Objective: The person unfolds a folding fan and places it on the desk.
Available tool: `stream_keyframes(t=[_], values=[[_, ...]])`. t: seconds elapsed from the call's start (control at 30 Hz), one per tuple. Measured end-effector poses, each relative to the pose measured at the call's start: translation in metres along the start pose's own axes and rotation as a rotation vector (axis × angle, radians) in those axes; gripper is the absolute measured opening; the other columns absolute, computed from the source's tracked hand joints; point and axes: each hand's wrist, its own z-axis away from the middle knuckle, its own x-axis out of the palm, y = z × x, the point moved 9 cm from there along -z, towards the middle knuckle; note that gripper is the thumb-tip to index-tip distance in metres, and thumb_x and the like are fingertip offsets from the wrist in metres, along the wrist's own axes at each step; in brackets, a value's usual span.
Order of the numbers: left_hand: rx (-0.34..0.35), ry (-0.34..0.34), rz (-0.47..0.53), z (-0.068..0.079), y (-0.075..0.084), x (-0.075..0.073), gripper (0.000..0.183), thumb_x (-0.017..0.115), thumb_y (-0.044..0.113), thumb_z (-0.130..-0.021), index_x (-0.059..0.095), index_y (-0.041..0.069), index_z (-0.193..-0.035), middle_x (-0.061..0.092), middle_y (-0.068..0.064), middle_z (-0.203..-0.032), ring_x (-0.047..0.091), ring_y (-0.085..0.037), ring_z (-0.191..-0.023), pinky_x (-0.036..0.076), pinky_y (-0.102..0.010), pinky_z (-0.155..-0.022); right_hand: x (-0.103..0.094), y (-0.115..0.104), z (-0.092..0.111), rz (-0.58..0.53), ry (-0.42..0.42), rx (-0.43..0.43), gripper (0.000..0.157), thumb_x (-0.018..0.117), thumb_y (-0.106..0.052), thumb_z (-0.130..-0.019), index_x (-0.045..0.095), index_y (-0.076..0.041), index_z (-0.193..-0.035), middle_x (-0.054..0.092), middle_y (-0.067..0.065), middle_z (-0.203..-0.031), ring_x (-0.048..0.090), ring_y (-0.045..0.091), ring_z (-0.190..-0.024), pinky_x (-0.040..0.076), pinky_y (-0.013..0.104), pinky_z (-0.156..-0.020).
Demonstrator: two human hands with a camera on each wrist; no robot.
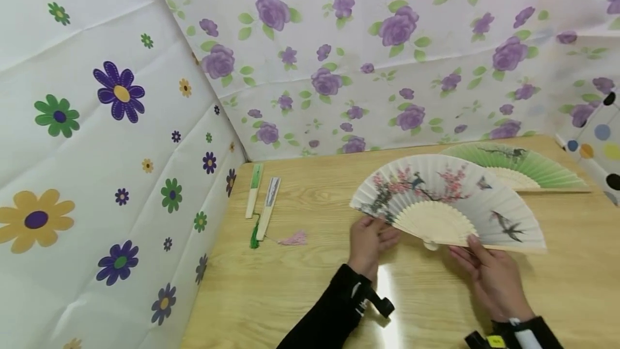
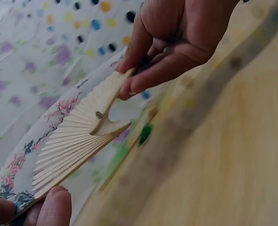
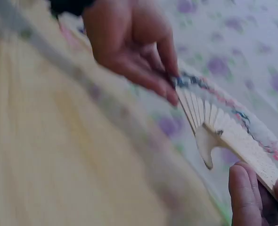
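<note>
white fan partly hides green fan behind

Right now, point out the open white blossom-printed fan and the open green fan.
Open white blossom-printed fan (image 1: 436,220): head view, on its pale ribs.
Open green fan (image 1: 543,166): head view, on its green pleats.

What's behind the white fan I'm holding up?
Behind the white fan is a spread green fan, its right part showing dark print and pale ribs. Its left part is covered, as is the stretch of wooden tabletop behind the white fan.
</note>
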Motion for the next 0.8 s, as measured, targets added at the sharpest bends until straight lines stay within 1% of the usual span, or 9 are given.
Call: stream_keyframes(t=[0.1,0.2,0.37,0.4,0.5,0.57,0.63,0.7,0.8], values=[[-0.099,-0.035,-0.03,0.01,-0.029,0.034,0.014,0.066,0.007,-0.111,0.074,-0.005,-0.111,0.081,-0.017,-0.092,0.088,-0.032,-0.089,0.077,-0.033,-0.078,-0.05,-0.018,0.012,-0.02,0.121,0.023,0.021,0.065,-0.014,-0.116,0.082,-0.012,-0.104,0.088,0.006,-0.099,0.088,0.018,-0.09,0.075,0.031,-0.089],[-0.197,-0.048,-0.018,0.018,-0.055,0.064,0.014,0.064,0.002,-0.109,0.072,-0.008,-0.115,0.082,-0.03,-0.103,0.085,-0.05,-0.107,0.078,-0.046,-0.091,-0.093,-0.037,0.022,0.013,0.274,0.031,0.018,0.07,-0.02,-0.113,0.082,-0.019,-0.1,0.088,0.0,-0.094,0.088,0.015,-0.085,0.076,0.032,-0.082],[-0.281,-0.05,-0.007,0.024,-0.082,0.096,0.016,0.059,-0.002,-0.109,0.07,-0.012,-0.116,0.08,-0.041,-0.11,0.08,-0.058,-0.116,0.074,-0.058,-0.101,-0.139,-0.06,0.032,0.137,0.507,0.031,0.005,0.072,-0.033,-0.11,0.077,-0.033,-0.111,0.084,-0.016,-0.088,0.085,0.008,-0.079,0.076,0.029,-0.077],[-0.286,-0.046,-0.007,0.024,-0.084,0.098,0.017,0.058,-0.002,-0.109,0.07,-0.012,-0.115,0.079,-0.042,-0.11,0.08,-0.058,-0.116,0.074,-0.058,-0.101,-0.144,-0.061,0.032,0.153,0.543,0.04,0.008,0.072,-0.034,-0.11,0.076,-0.036,-0.117,0.082,-0.018,-0.087,0.085,0.007,-0.078,0.076,0.028,-0.076],[-0.287,-0.043,-0.029,0.023,-0.085,0.098,0.017,0.055,-0.003,-0.11,0.069,-0.012,-0.115,0.078,-0.043,-0.11,0.08,-0.059,-0.115,0.074,-0.058,-0.1,-0.15,-0.058,0.032,0.18,0.6,0.078,0.042,0.067,-0.036,-0.112,0.062,-0.039,-0.154,0.079,-0.023,-0.084,0.083,0.004,-0.075,0.075,0.027,-0.074],[-0.276,-0.048,-0.044,0.02,-0.082,0.096,0.018,0.055,-0.003,-0.112,0.069,-0.014,-0.117,0.078,-0.044,-0.11,0.079,-0.059,-0.115,0.074,-0.058,-0.101,-0.149,-0.055,0.032,0.189,0.588,0.112,0.063,0.062,-0.037,-0.115,0.04,-0.033,-0.174,0.077,-0.024,-0.083,0.083,0.003,-0.075,0.076,0.027,-0.073],[-0.253,-0.047,-0.062,0.015,-0.077,0.092,0.019,0.054,-0.003,-0.113,0.069,-0.015,-0.119,0.078,-0.045,-0.111,0.079,-0.06,-0.115,0.074,-0.057,-0.1,-0.143,-0.052,0.03,0.194,0.539,0.15,0.074,0.056,-0.038,-0.117,0.022,-0.026,-0.181,0.077,-0.024,-0.083,0.082,0.001,-0.077,0.076,0.028,-0.075],[-0.233,-0.035,-0.081,0.011,-0.071,0.084,0.02,0.054,-0.003,-0.113,0.069,-0.015,-0.12,0.078,-0.044,-0.11,0.079,-0.06,-0.114,0.075,-0.056,-0.098,-0.134,-0.047,0.029,0.19,0.479,0.203,0.07,0.053,-0.038,-0.118,0.021,-0.031,-0.18,0.078,-0.021,-0.085,0.083,0.002,-0.081,0.076,0.029,-0.079],[-0.215,-0.02,-0.112,0.002,-0.064,0.07,0.021,0.053,-0.005,-0.111,0.071,-0.014,-0.118,0.079,-0.043,-0.109,0.079,-0.06,-0.113,0.076,-0.054,-0.094,-0.119,-0.037,0.032,0.169,0.417,0.292,0.05,0.048,-0.037,-0.121,0.034,-0.044,-0.168,0.08,-0.015,-0.087,0.084,0.003,-0.087,0.076,0.029,-0.09]])
